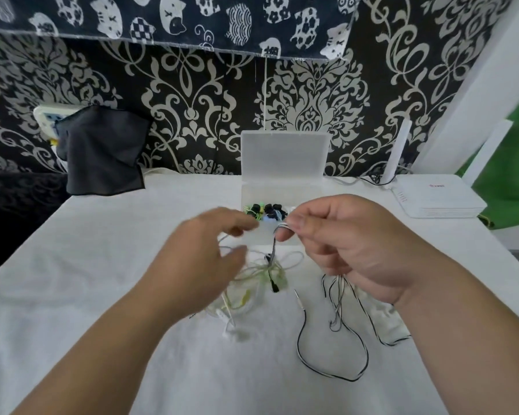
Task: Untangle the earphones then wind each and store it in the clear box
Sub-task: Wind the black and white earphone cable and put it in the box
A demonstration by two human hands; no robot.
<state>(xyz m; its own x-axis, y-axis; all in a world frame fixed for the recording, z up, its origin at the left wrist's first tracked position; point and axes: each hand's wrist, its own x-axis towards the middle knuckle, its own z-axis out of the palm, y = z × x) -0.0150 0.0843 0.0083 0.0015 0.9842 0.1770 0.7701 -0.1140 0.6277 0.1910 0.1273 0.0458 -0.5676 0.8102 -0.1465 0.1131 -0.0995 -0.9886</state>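
A clear box (253, 193) stands open at the table's middle back, lid upright, with dark and green earphones (262, 210) inside. My right hand (351, 247) pinches the black-and-white earphone cable (333, 375), which hangs from my fingertips and loops over the cloth to the right. A black earbud of it dangles into a tangle of pale green and white earphones (252, 283) lying below the box. My left hand (204, 259) hovers blurred over that tangle with fingers spread; a thin white wire runs near its fingertips, and I cannot tell whether it grips it.
The table carries a white cloth (102, 295). A white router (438, 199) with an upright antenna sits at the back right. A dark cloth (102, 151) hangs over a wall socket at the back left. Patterned fabric covers the wall behind.
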